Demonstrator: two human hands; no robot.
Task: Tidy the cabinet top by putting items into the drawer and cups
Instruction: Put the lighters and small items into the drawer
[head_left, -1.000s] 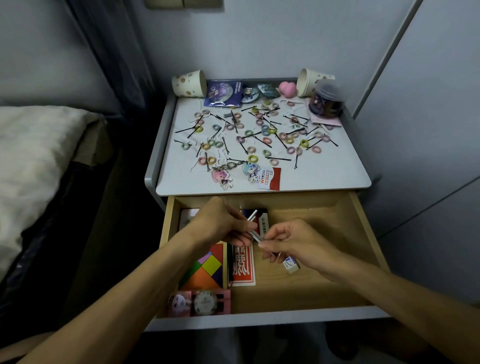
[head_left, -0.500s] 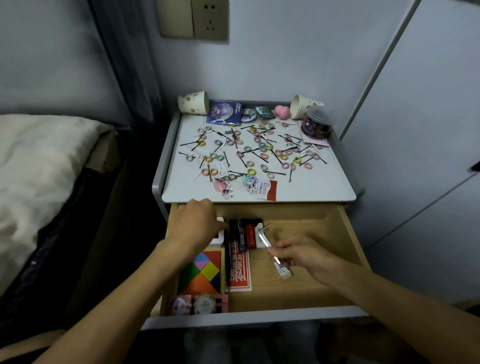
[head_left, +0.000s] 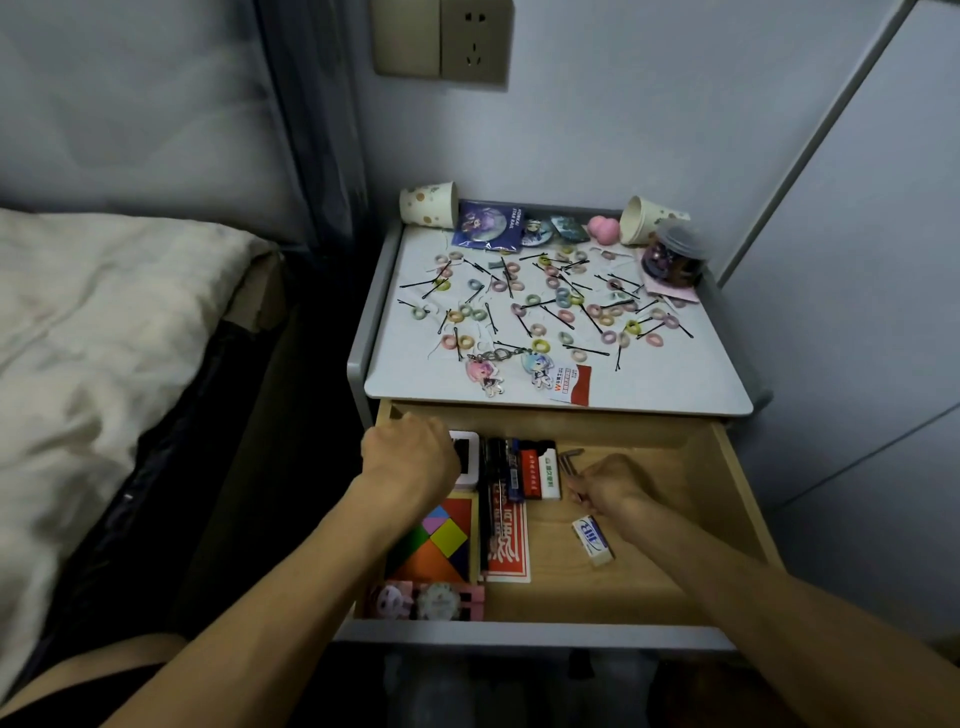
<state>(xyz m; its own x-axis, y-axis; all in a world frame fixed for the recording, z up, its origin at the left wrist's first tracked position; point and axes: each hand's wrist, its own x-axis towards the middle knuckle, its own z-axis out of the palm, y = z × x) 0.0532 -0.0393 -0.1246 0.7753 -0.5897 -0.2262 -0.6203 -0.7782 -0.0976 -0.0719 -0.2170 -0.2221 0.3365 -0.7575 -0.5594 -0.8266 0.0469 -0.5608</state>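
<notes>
The white cabinet top (head_left: 675, 379) is strewn with several small coloured hair rings (head_left: 540, 345) and black hairpins (head_left: 582, 349). Two character keychains (head_left: 485, 375) and a red-and-white card (head_left: 571, 384) lie near its front edge. Two paper cups (head_left: 428, 204) (head_left: 647, 218) lie tipped over at the back corners. Below, the wooden drawer (head_left: 727, 499) stands open. My left hand (head_left: 410, 457) curls over a white device (head_left: 467, 457) at the drawer's back left. My right hand (head_left: 613, 483) pinches the near end of thin metal hex keys (head_left: 571, 460). A white eraser (head_left: 592, 540) lies free beside my right wrist.
In the drawer lie a tangram puzzle (head_left: 436, 540), a red card pack (head_left: 506, 551), pens (head_left: 498, 467) and pink badges (head_left: 426, 600). Badges (head_left: 488, 223), a pink heart (head_left: 603, 228) and a clear jar (head_left: 672, 257) stand at the cabinet's back. A bed (head_left: 104, 338) is left, a wall right.
My hands have separated. The left went to the drawer's back left onto the white device. The right let the eraser drop onto the drawer floor and set the metal keys down beside the red box.
</notes>
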